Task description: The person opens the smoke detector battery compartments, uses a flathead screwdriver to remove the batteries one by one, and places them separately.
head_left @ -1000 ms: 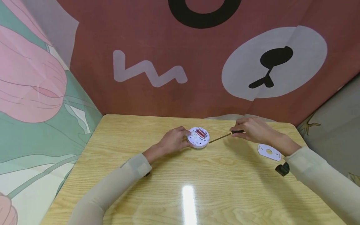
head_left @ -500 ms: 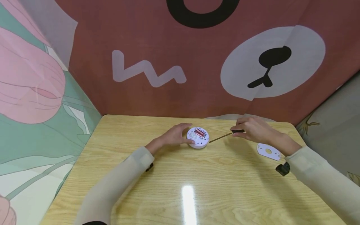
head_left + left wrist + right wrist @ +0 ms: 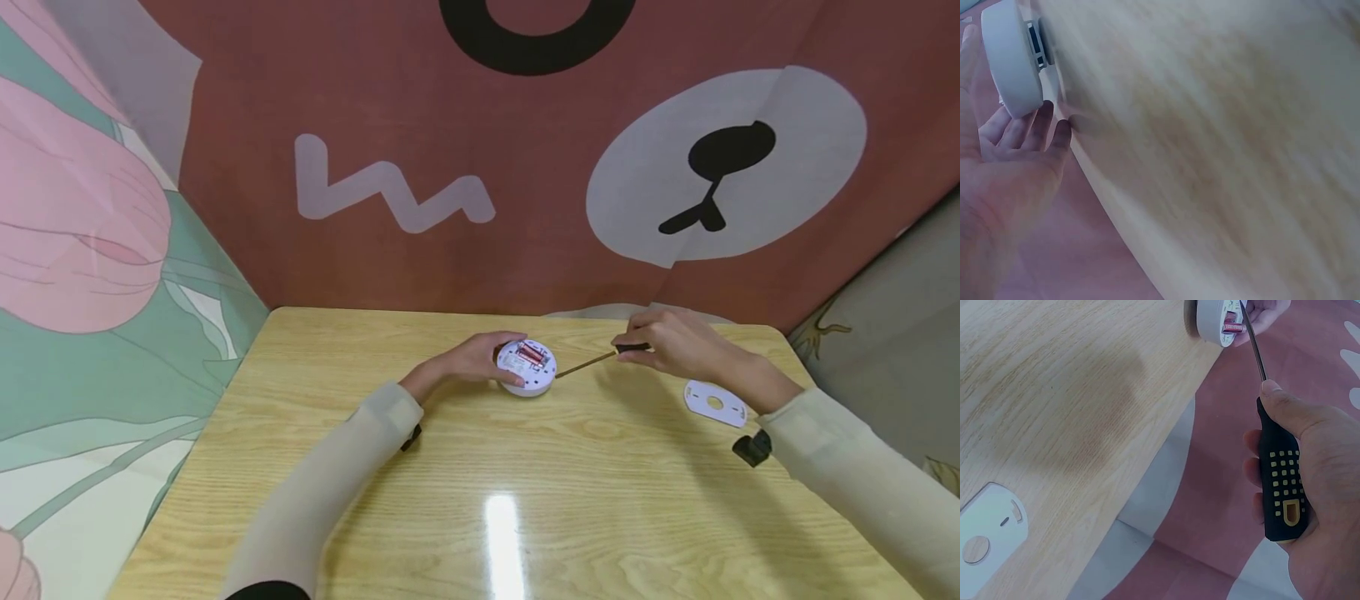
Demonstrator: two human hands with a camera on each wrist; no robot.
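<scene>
A round white smoke detector [image 3: 534, 377] lies near the table's back edge, its open side up and its red batteries [image 3: 532, 355] showing. My left hand [image 3: 472, 358] holds it at its left side, thumb on the near rim and fingers at the far rim. In the left wrist view, fingers show below the detector's white casing [image 3: 1011, 59]. My right hand [image 3: 675, 343] grips a screwdriver [image 3: 1279, 469] by its black and yellow handle. The screwdriver's shaft [image 3: 588, 364] slants down left, with its tip at the detector's right edge; whether it touches is unclear.
A flat white mounting plate [image 3: 697, 402] with a round hole lies on the wooden table [image 3: 600, 492], below the right wrist. Behind the table's back edge rises a patterned fabric wall [image 3: 420, 275].
My left hand has shifted its hold: the fingers let go of the detector's left edge, spread, then closed on it with the thumb farther over the near rim. The screwdriver stays nearly still.
</scene>
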